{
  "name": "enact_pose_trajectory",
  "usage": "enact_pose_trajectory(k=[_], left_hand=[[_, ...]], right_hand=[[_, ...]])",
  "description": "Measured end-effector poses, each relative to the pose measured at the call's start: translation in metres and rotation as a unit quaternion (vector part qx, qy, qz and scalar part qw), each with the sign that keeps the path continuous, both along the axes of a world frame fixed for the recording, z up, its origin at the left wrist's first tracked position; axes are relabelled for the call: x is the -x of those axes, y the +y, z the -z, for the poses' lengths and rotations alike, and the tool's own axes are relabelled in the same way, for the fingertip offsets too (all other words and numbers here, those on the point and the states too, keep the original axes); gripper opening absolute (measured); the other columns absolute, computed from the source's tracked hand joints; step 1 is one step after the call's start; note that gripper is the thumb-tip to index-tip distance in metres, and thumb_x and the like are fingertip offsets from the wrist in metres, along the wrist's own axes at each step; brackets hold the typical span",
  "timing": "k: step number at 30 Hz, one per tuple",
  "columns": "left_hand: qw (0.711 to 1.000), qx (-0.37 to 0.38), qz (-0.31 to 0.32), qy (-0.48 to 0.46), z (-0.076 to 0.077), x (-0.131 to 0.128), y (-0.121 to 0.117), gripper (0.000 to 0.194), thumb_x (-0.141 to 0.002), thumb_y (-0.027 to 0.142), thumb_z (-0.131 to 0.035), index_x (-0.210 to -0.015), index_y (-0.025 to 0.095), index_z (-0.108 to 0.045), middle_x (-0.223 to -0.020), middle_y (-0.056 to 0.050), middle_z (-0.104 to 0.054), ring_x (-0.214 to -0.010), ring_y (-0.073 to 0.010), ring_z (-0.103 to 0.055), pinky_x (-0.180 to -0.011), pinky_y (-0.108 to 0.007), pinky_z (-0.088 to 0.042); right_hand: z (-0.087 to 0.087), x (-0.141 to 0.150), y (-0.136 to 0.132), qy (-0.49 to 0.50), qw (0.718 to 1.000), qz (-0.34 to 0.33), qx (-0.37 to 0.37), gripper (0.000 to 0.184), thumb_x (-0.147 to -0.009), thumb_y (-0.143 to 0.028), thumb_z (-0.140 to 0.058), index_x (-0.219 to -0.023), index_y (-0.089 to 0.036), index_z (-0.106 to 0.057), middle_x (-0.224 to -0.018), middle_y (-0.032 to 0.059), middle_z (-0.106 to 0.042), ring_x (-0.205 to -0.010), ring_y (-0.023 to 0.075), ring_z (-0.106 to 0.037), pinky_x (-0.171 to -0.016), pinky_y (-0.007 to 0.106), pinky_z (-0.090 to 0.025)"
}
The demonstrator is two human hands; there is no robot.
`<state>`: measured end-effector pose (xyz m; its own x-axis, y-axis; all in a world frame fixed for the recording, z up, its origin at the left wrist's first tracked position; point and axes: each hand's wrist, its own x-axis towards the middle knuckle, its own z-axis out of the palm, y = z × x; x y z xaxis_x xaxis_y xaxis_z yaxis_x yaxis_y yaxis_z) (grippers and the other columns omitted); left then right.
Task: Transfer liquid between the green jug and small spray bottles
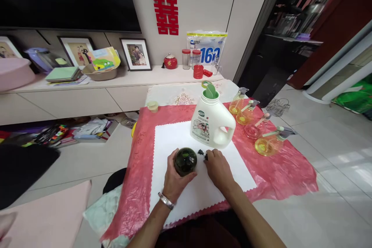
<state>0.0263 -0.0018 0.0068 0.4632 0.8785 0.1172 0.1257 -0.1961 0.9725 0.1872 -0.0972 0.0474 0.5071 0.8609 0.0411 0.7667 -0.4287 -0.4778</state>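
My left hand (174,180) is curled around a dark green, round, glossy glass vessel (185,160), above the white mat. To its right, my right hand (217,166) pinches a small black piece (206,157), mostly covered by the fingers. Another bit of black (200,152) shows just left of those fingertips; I cannot tell whether the two are joined. Behind both hands a large white jug (212,120) stands upright on the mat, with a green cup-like piece (210,92) set in its mouth.
Several clear bottles with pump heads (269,145) line the right side of the red-covered table (286,174). A small pale tub (152,106) sits at the back left. Beyond is a low cabinet (87,100) with framed photos, jars and a large bag (207,46).
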Motion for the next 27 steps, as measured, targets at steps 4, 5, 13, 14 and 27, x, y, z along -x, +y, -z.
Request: enact_pose_trajectory(k=[4, 5, 13, 14, 27], left_hand=[[1.000, -0.019, -0.011, 0.008, 0.003, 0.000, 0.000, 0.096, -0.058, 0.037, -0.087, -0.138, 0.022, -0.036, -0.142, -0.014, -0.047, -0.134, -0.0366, -0.046, -0.112, -0.058, -0.038], [1.000, -0.020, -0.012, 0.009, 0.003, -0.001, 0.000, 0.096, -0.058, 0.036, -0.087, -0.138, 0.022, -0.036, -0.141, -0.014, -0.047, -0.134, -0.0369, -0.046, -0.112, -0.058, -0.038], [1.000, 0.003, -0.002, -0.003, 0.002, 0.000, -0.001, 0.099, -0.054, 0.042, -0.089, -0.137, 0.022, -0.038, -0.137, -0.015, -0.051, -0.128, -0.0384, -0.052, -0.108, -0.059, -0.040], [1.000, 0.004, -0.001, -0.007, 0.001, 0.000, -0.002, 0.101, -0.053, 0.044, -0.090, -0.136, 0.022, -0.038, -0.136, -0.015, -0.052, -0.127, -0.0389, -0.052, -0.108, -0.059, -0.041], [0.999, -0.014, 0.017, -0.044, 0.003, -0.002, -0.003, 0.107, -0.052, 0.052, -0.091, -0.139, 0.023, -0.036, -0.135, -0.015, -0.050, -0.127, -0.0388, -0.050, -0.109, -0.059, -0.038]], right_hand=[[-0.022, -0.001, -0.009, 0.094, 0.991, -0.009, -0.096, 0.026, -0.099, -0.033, -0.055, -0.116, -0.014, -0.059, -0.104, 0.0058, -0.056, -0.092, 0.0133, -0.055, -0.085, 0.029, -0.051], [-0.029, -0.002, -0.013, 0.120, 0.985, -0.015, -0.126, 0.027, -0.098, -0.033, -0.055, -0.118, -0.016, -0.060, -0.104, 0.0051, -0.057, -0.090, 0.0130, -0.056, -0.083, 0.027, -0.051], [-0.082, -0.019, -0.031, 0.301, 0.897, -0.014, -0.322, 0.033, -0.094, -0.042, -0.062, -0.119, -0.021, -0.060, -0.109, 0.0080, -0.063, -0.089, 0.0168, -0.063, -0.067, 0.023, -0.052], [-0.089, -0.018, -0.030, 0.317, 0.883, -0.015, -0.347, 0.031, -0.094, -0.041, -0.062, -0.119, -0.023, -0.060, -0.114, 0.0080, -0.062, -0.096, 0.0178, -0.063, -0.070, 0.023, -0.053], [-0.111, 0.016, 0.011, 0.242, 0.892, -0.056, -0.378, 0.041, -0.092, -0.033, -0.067, -0.131, -0.024, -0.059, -0.132, 0.0081, -0.053, -0.120, 0.0257, -0.054, -0.108, 0.047, -0.045]])
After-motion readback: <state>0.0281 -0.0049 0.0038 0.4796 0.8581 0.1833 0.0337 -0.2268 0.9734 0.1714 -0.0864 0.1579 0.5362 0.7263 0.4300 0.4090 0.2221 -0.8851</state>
